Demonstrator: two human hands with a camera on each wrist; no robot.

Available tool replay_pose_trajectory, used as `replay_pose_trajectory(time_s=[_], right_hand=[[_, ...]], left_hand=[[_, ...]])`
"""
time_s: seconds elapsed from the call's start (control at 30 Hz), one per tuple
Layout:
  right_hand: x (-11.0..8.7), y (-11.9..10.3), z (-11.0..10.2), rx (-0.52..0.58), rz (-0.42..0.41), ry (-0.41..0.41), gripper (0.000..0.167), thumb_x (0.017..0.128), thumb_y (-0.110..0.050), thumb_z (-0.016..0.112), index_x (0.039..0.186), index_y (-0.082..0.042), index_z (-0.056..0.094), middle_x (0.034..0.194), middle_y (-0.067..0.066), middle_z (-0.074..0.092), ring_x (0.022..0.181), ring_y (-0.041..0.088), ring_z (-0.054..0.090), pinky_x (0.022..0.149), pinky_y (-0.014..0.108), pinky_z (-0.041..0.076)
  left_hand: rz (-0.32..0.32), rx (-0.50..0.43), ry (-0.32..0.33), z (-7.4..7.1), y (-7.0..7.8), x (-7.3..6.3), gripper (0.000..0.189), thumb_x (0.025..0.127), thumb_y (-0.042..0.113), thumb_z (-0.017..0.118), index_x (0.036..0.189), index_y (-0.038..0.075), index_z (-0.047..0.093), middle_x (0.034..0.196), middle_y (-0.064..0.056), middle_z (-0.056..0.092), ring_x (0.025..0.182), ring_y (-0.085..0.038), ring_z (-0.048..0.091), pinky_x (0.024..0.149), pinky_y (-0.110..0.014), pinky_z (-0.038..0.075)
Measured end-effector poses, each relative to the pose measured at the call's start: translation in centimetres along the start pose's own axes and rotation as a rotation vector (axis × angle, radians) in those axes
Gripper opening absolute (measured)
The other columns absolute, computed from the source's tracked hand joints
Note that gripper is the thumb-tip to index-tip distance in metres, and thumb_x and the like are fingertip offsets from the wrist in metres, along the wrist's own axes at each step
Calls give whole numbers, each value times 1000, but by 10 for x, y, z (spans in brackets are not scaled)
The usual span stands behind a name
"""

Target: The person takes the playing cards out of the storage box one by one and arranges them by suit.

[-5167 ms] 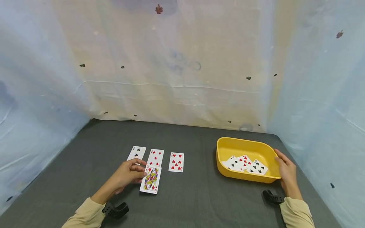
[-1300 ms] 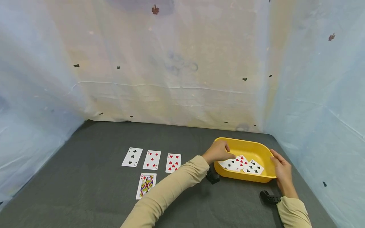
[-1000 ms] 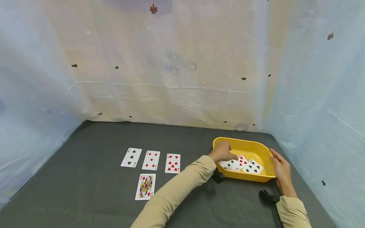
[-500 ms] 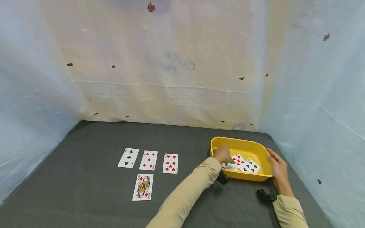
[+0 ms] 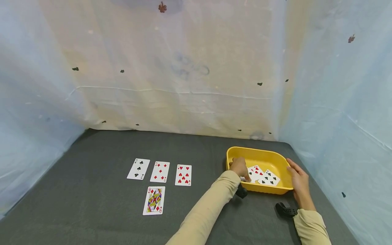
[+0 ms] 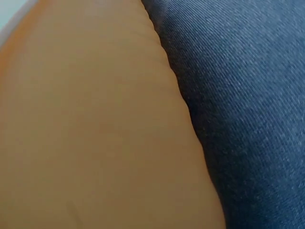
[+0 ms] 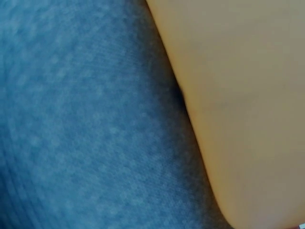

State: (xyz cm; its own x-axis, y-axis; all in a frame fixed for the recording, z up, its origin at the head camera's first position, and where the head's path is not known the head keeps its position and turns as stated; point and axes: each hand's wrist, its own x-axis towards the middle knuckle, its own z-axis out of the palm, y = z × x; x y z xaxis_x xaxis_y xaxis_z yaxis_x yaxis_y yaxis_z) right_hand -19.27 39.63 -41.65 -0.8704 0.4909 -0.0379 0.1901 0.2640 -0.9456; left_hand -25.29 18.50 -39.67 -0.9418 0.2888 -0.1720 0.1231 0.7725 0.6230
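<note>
In the head view my left hand (image 5: 239,166) reaches over the near left side into a yellow tray (image 5: 260,188). Its thumb points down at the cards there, and its fingertips are hidden, so a grip on a card cannot be made out. My right hand (image 5: 301,182) holds the tray's right rim, thumb inside. In the tray lie a hearts card (image 5: 256,170) and a clubs card (image 5: 269,178), with others partly covered. Left of the tray lie the three of clubs (image 5: 138,169), five of diamonds (image 5: 160,172), seven of hearts (image 5: 183,175) and, nearer me, the queen of diamonds (image 5: 154,200).
A dark grey cloth (image 5: 101,190) covers the table. Pale sheeting (image 5: 183,102) hangs behind it and at both sides. Both wrist views show mostly a blurred tan surface (image 6: 105,119) beside blue-looking cloth (image 6: 257,105).
Earlier my left hand put the queen of diamonds down below the row, then crossed right into the tray. Since half a second ago its thumb has dipped lower among the cards. The right hand stays on the rim.
</note>
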Motion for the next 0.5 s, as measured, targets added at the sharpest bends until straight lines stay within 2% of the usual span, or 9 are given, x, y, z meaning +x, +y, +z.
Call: replay_pose_trajectory(time_s=[0.17, 0.3, 0.43, 0.5], right_hand=[[-1, 0, -1, 13, -6, 8, 49, 104, -31, 43, 148, -11, 40, 154, 11, 31, 124, 22, 44, 75, 9, 44], [-2, -1, -2, 20, -14, 6, 48, 104, -30, 44, 148, -11, 40, 153, 12, 32, 118, 17, 47, 75, 10, 45], [-2, -1, -1, 21, -10, 7, 48, 104, -30, 44, 148, -11, 40, 154, 11, 32, 122, 20, 45, 76, 10, 44], [-2, -1, -1, 14, -11, 10, 48, 104, -30, 43, 148, -11, 40, 154, 11, 32, 125, 23, 43, 76, 9, 44]], left_hand=[[-25, 71, 0, 3, 4, 2, 45, 57, 12, 96, 93, 6, 69, 97, -9, 59, 93, -23, 50, 72, -31, 40], [-18, 144, 8, 6, 5, 5, 45, 57, 10, 95, 92, 7, 69, 96, -7, 59, 91, -21, 51, 72, -31, 40], [-1, 137, 15, 6, 3, 6, 39, 57, 7, 95, 87, 7, 69, 93, -5, 62, 91, -17, 51, 74, -31, 40], [3, 108, 15, 5, 2, 5, 33, 60, 4, 92, 83, 6, 69, 91, -5, 63, 89, -18, 52, 73, -30, 40]])
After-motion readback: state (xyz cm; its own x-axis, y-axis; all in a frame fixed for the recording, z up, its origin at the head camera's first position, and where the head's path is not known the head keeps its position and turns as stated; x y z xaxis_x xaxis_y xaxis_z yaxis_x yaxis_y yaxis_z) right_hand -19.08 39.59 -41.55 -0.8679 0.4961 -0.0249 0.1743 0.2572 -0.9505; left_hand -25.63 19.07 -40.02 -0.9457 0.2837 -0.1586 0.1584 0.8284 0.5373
